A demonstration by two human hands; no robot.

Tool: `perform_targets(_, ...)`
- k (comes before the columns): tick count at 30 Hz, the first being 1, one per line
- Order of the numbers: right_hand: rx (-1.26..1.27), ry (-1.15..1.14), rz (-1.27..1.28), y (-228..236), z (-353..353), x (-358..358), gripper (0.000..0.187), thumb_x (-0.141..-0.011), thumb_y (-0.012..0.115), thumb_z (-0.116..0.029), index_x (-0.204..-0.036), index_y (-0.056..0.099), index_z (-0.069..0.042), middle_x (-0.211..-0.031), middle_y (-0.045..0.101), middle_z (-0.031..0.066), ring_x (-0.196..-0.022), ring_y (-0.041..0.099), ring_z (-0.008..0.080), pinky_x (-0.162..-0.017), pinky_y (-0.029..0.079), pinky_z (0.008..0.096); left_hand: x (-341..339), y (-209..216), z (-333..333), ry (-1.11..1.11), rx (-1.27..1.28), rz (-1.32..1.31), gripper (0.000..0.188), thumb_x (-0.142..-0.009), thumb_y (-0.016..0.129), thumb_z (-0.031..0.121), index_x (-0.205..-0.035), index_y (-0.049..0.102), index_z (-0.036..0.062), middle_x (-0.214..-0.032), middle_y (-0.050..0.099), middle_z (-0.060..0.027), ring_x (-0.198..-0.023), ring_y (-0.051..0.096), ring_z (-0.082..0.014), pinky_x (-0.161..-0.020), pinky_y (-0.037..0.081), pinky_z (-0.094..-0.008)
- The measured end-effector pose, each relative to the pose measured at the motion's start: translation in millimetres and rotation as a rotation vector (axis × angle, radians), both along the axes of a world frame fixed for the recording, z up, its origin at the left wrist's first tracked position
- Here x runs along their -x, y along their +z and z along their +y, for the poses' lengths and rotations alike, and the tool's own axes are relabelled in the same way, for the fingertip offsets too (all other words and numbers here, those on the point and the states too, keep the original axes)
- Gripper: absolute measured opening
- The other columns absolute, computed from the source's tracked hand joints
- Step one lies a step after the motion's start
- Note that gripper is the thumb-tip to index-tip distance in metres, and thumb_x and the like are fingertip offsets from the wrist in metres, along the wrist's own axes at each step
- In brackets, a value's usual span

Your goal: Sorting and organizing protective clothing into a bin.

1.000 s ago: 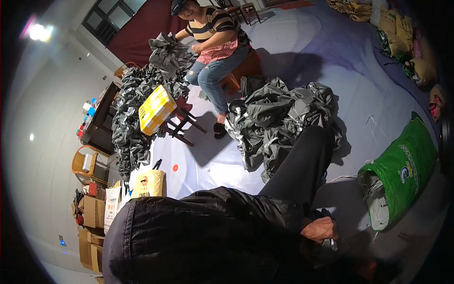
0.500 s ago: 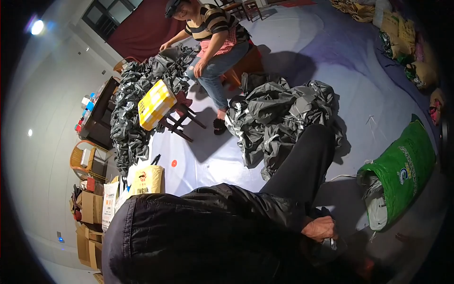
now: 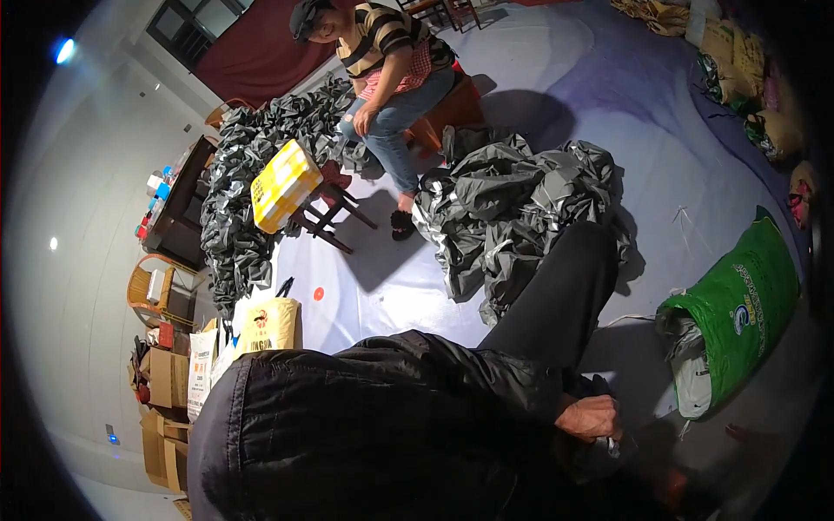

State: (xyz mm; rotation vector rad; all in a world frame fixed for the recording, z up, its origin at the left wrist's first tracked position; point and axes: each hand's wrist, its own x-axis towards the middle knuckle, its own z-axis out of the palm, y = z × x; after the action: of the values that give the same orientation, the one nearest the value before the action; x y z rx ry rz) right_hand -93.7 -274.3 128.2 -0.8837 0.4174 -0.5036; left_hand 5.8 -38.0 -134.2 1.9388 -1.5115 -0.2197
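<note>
My left arm, in a dark jacket sleeve, stretches across the lower middle of the view. At its end my left hand (image 3: 591, 418) is closed, fingers curled, beside my dark-trousered leg (image 3: 556, 291). A bit of grey, shiny fabric (image 3: 613, 446) pokes out under its fingers; the rest sinks into shadow. My right hand cannot be made out in the dark lower right. Beyond my knee lies a heap of crumpled dark grey fabric (image 3: 512, 200). Right of my hand a green woven sack (image 3: 738, 317) lies with its mouth toward me and grey fabric inside.
Across from me a person (image 3: 391, 78) in a striped top sits on a stool. Near them stand a small stool with a yellow checked cushion (image 3: 285, 187) and a long grey fabric pile (image 3: 243, 191). Bags (image 3: 268, 326) and cardboard boxes (image 3: 165, 382) line the left; sacks (image 3: 734, 69) the far right.
The other person has drawn an arm back from the long fabric pile and shifted their head leftward. The view has moved slightly. My left hand stays closed at the same place.
</note>
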Motion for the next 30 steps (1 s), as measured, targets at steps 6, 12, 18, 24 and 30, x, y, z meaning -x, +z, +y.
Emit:
perform_targets(6, 0.538, 0.179, 0.326, -12.7, 99.9, -50.0, 0.033, -0.092, 0.065, -0.022, -0.113, 0.064, 0.004, -0.102, 0.068, 0.0209, -0.086, 0.063, 0.0321, -0.078, 0.051, 0.0416, -0.3, 4.7, -1.4, -0.013, 0.052, -0.011, 0.037, -0.071, 0.071, 0.015, -0.107, 0.063, 0.0103, -0.094, 0.063, -0.0083, -0.092, 0.06, -0.0306, -0.077, 0.045, -0.0443)
perform_targets(12, 1.097, 0.399, 0.618, -130.8, 55.6, -45.8, 0.028, -0.093, 0.064, -0.016, -0.11, 0.065, 0.006, -0.102, 0.069, 0.0227, -0.09, 0.064, 0.0326, -0.08, 0.05, 0.0386, -5.0, 16.4, 0.6, 0.042, 0.31, -0.044, 0.033, -0.066, 0.067, 0.015, -0.098, 0.061, 0.0111, -0.088, 0.061, -0.0068, -0.088, 0.06, -0.0296, -0.07, 0.046, -0.0418)
perform_targets(18, 0.729, 0.324, 0.475, -149.0, 87.9, -42.2, 0.028, -0.095, 0.059, -0.014, -0.108, 0.063, 0.01, -0.102, 0.068, 0.0201, -0.091, 0.063, 0.0277, -0.08, 0.05, 0.036, -7.3, 47.2, 9.3, 0.005, 0.478, 0.065, 0.038, -0.071, 0.068, 0.008, -0.107, 0.059, 0.0024, -0.092, 0.063, -0.0129, -0.092, 0.06, -0.0349, -0.074, 0.049, -0.0442)
perform_targets(24, 0.554, 0.372, 0.604, -158.6, 85.0, -39.1, 0.031, -0.098, 0.057, -0.017, -0.115, 0.061, 0.009, -0.11, 0.066, 0.0166, -0.095, 0.062, 0.025, -0.082, 0.05, 0.0347, -5.0, 43.8, 10.9, 0.077, 0.321, 0.187, 0.044, -0.068, 0.07, 0.005, -0.11, 0.057, 0.0023, -0.096, 0.063, -0.014, -0.094, 0.06, -0.0353, -0.081, 0.049, -0.0458)
perform_targets(30, 0.668, 0.378, 0.622, -168.1, 84.1, -29.6, 0.034, -0.099, 0.056, -0.018, -0.119, 0.06, 0.008, -0.114, 0.065, 0.0149, -0.099, 0.062, 0.0236, -0.083, 0.049, 0.0336, -9.5, 44.1, 14.3, 0.037, 0.438, 0.092, 0.045, -0.067, 0.072, 0.005, -0.109, 0.057, 0.0016, -0.098, 0.062, -0.0136, -0.096, 0.059, -0.0365, -0.088, 0.047, -0.0466)
